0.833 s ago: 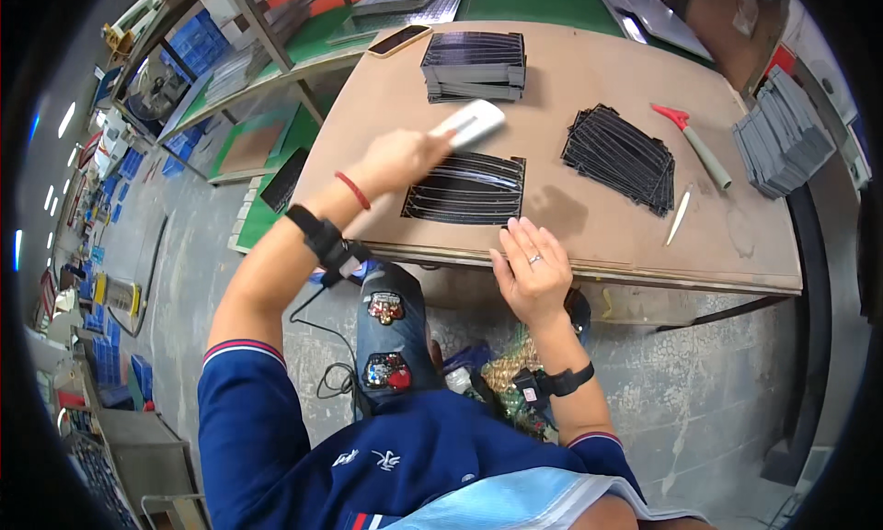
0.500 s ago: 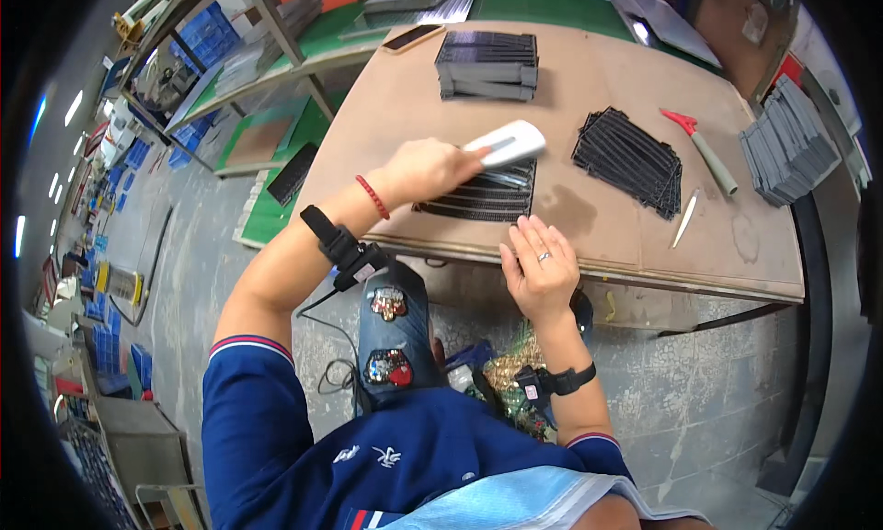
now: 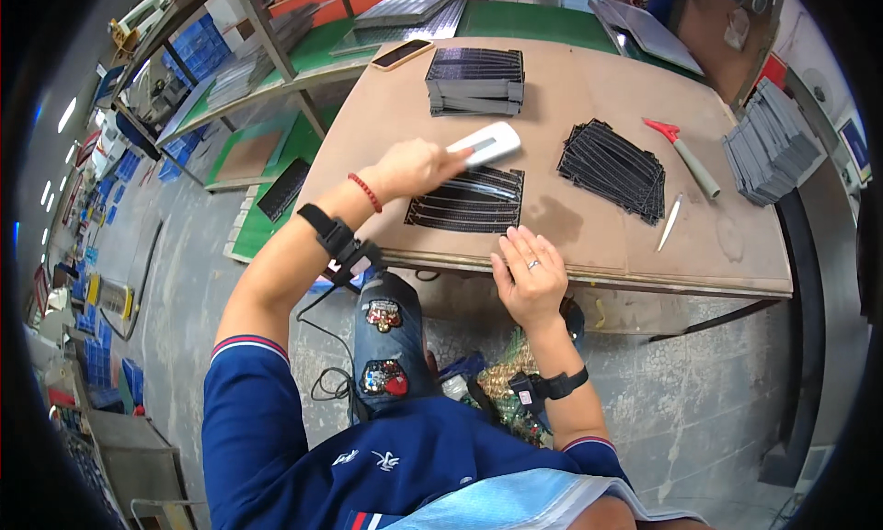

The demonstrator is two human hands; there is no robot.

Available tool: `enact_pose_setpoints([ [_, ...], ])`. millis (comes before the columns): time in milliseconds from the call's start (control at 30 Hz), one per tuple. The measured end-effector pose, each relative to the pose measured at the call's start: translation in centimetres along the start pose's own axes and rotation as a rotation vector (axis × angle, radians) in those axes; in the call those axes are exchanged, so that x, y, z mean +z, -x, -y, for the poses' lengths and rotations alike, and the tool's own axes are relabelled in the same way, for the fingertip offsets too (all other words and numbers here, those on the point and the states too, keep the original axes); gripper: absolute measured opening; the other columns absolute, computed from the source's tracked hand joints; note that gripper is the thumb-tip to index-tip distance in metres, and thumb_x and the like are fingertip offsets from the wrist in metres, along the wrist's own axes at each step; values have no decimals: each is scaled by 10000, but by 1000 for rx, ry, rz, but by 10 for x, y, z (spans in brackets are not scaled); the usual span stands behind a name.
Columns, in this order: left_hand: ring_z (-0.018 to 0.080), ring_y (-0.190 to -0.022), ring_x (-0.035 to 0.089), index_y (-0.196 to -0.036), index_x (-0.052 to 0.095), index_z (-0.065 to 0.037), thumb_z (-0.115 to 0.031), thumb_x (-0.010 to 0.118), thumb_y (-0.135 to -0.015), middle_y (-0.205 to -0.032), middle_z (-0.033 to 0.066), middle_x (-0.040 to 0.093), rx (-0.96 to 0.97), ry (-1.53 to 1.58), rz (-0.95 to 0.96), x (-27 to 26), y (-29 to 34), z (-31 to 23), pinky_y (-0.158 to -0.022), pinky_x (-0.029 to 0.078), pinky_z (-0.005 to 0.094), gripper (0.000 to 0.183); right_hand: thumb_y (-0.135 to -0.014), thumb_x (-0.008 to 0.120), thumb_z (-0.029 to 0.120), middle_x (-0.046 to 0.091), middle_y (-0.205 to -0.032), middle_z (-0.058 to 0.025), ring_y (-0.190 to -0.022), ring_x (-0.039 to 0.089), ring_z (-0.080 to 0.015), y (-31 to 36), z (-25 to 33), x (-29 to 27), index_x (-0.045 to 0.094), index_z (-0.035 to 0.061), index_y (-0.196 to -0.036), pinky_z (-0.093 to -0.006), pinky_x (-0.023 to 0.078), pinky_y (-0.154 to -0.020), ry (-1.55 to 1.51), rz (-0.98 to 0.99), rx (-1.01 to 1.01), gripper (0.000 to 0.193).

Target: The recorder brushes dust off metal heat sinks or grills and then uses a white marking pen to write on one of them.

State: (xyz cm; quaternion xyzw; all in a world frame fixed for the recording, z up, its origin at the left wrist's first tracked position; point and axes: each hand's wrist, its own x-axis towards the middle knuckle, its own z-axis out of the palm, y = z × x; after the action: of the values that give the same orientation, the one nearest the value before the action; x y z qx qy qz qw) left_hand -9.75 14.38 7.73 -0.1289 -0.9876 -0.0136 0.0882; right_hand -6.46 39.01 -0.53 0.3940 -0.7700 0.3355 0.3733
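My left hand (image 3: 418,169) is closed around a white rounded handheld tool (image 3: 487,146) with a grey slot along it. It holds the tool over the far right part of a black slotted panel (image 3: 451,216); I cannot tell whether they touch. The panel lies flat near the table's front edge. My right hand (image 3: 535,280) has its fingers stretched out and holds nothing. Its fingertips rest by the panel's near right corner.
Behind the panel stands a neat stack of dark panels (image 3: 475,84). A fanned pile of black panels (image 3: 612,171), a white pen-shaped tool (image 3: 670,222), a red-ended tool (image 3: 696,162) and a grey stack (image 3: 773,144) are to the right. A phone (image 3: 402,55) lies far left.
The whole view has shifted slightly. Relative to the panel, my left hand has carried the white tool a little left and away from me. My right hand stays almost in place.
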Motion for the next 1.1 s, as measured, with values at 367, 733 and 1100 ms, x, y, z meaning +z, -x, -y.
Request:
enact_pose_setpoints([
  [367, 345, -639, 646, -1234, 596, -250, -361, 478, -943, -707, 178, 648, -122, 10, -20, -12, 10, 20, -590, 522, 449, 333, -787, 692, 145, 695, -986, -116, -973, 652, -257, -1, 0, -1, 687, 29, -915, -393, 482, -880, 7, -15, -10, 172],
  [733, 336, -555, 622, -1268, 583, -155, -318, 491, -956, -644, 221, 595, -257, 122, -46, -10, 56, 33, -562, 493, 415, 364, -793, 690, 155, 698, -995, -111, -991, 652, -251, 0, 1, -2, 692, 34, -922, -383, 467, -898, 31, -26, -7, 177],
  [1100, 360, -550, 608, -1237, 600, -184, -372, 456, -959, -672, 183, 624, -281, 127, -46, -2, 79, 33, -507, 486, 452, 365, -793, 691, 146, 697, -990, -106, -986, 651, -251, 1, 1, -4, 694, 31, -918, -387, 463, -903, 38, -31, -7, 171],
])
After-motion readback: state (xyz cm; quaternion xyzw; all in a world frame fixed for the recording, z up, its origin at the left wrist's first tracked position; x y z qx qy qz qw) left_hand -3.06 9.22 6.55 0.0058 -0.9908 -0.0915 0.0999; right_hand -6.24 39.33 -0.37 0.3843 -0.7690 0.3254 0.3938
